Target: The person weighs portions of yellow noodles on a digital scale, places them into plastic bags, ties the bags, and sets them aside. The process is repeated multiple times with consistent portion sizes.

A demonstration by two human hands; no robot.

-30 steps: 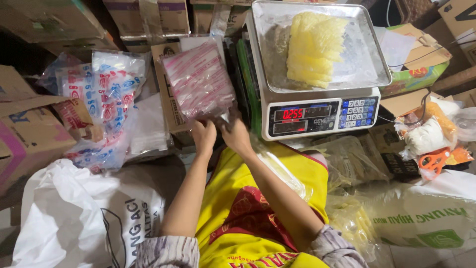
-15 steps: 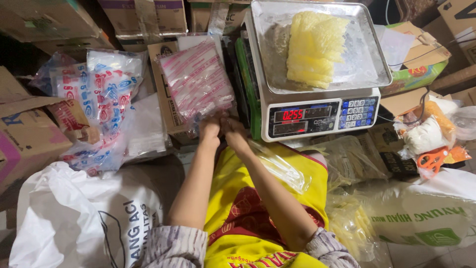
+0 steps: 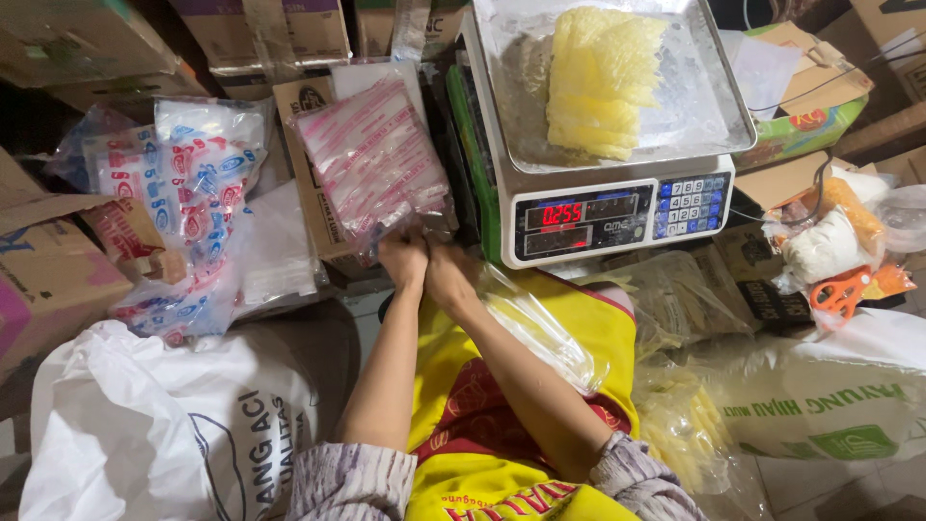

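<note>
A white sack (image 3: 145,434) fills the near left, and a second sack (image 3: 830,405) with green print lies at the near right. The scale (image 3: 608,125) stands far right of centre, its tray holding a yellow stack (image 3: 603,77) of crinkled sheets, long axis running near to far. Cartons (image 3: 58,39) close off the far and left edges, so open room is scant: only the yellow lap (image 3: 540,386) between the sacks. A printed bag bundle (image 3: 193,212) lies at the left. The bag pack (image 3: 371,159), clear with pink stripes, leans left of the scale, its long axis tilted from near right to far left, its near end meeting both hands. The left hand (image 3: 403,259) and right hand (image 3: 449,275) touch each other just beside the scale's near left corner, fingers curled together on the pack's near edge. Orange scissors (image 3: 841,291) lie at the right
</note>
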